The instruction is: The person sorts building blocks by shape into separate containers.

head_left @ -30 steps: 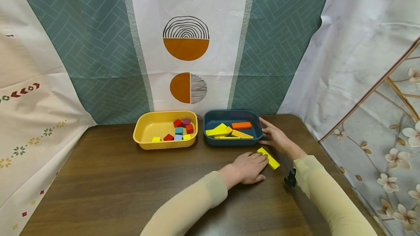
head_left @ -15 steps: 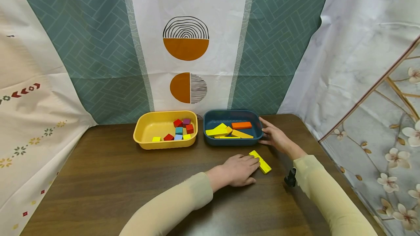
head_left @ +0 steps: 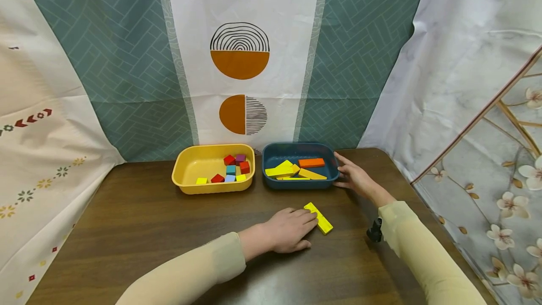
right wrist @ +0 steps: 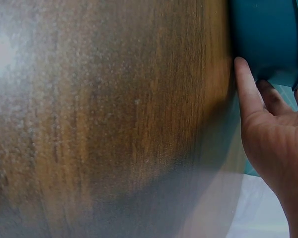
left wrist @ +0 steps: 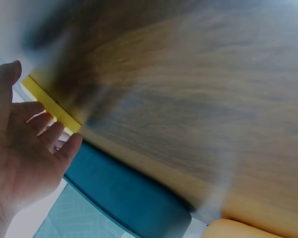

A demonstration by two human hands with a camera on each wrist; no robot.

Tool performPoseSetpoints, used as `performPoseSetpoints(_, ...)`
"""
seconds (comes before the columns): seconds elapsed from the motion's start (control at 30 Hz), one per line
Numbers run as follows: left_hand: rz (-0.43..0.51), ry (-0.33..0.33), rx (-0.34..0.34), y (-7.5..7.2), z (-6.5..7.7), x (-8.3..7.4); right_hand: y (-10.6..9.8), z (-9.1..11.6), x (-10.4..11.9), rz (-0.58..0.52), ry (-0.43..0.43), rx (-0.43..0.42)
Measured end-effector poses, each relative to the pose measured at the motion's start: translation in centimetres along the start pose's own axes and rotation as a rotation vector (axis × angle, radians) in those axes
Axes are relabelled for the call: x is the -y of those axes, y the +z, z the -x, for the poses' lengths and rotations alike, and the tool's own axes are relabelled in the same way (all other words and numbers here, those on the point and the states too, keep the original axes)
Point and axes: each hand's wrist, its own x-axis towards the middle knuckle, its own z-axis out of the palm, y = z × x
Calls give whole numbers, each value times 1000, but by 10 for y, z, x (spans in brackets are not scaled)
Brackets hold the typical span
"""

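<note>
Flat on the brown table, my left hand (head_left: 288,231) lies with its fingertips over a long yellow block (head_left: 323,224). In the left wrist view the fingers reach to one long side of that block, with the thumb apart from it. My right hand (head_left: 359,182) touches the right end of a dark blue bin (head_left: 296,185). In the right wrist view its thumb rests low on the bin's wall, and the other fingers are partly hidden behind the rim. Inside the bin lie several yellow and amber bars and an orange bar (head_left: 311,163).
To the left of the blue bin stands a yellow bin (head_left: 186,188) with several small cubes in red, purple, teal, light blue and yellow. Patterned cloths hang behind the table (head_left: 148,229) and along both sides. A black device (head_left: 374,230) sits at the right wrist.
My left hand has slid leftward and toward the front, bringing the yellow block with it, away from the right hand. The right hand and both bins stay in place.
</note>
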Motion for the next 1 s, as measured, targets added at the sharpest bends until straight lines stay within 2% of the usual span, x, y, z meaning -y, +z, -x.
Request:
performPoseSetpoints(0.23,0,-25,-25,4,26,-4,2,1,0,-2,-2,2)
performPoseSetpoints(0.47,-38,-116,-42,5,50,-25,3,2,-1,7,-5,4)
performPoseSetpoints(0.6,-96,-175,-53,6,61,-38,3,2,-1,7,-6,5)
performPoseSetpoints(0.87,-184,-317,-35,6,75,-54,2,1,-2,-12,-6,1)
performPoseSetpoints(1.0,-183,-342,-43,5,78,-56,2,1,-1,-20,-7,-5)
